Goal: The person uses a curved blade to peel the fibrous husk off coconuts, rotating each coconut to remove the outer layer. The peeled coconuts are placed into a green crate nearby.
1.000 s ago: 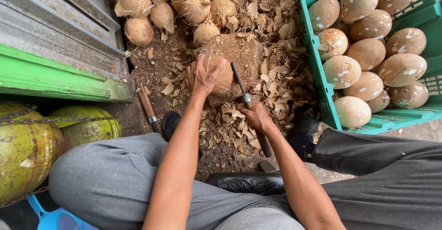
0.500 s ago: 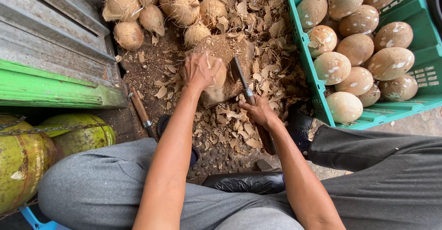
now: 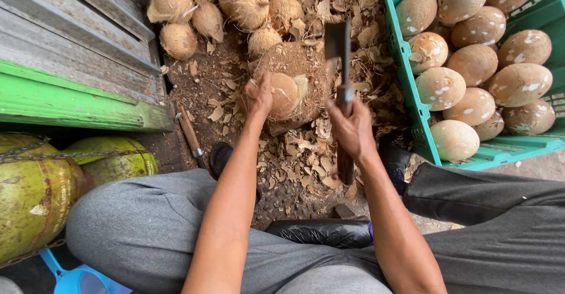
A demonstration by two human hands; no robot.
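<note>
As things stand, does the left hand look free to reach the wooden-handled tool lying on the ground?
Probably not: the left hand is gripping the coconut on the block, so it is occupied, though the tool lies unobstructed nearby.

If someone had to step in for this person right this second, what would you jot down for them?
Left hand: holds a partly shaved coconut steady on the wooden chopping block.
Right hand: grips the cleaver, raised with its blade above the block, to the right of the coconut.
Done: peeled coconuts fill the green crate on the right; shavings cover the ground.
Left: the coconut in hand shows brown husk on its sides; a pile of fibrous unpeeled coconuts waits beyond the block.
A second knife lies on the ground to the left.
</note>
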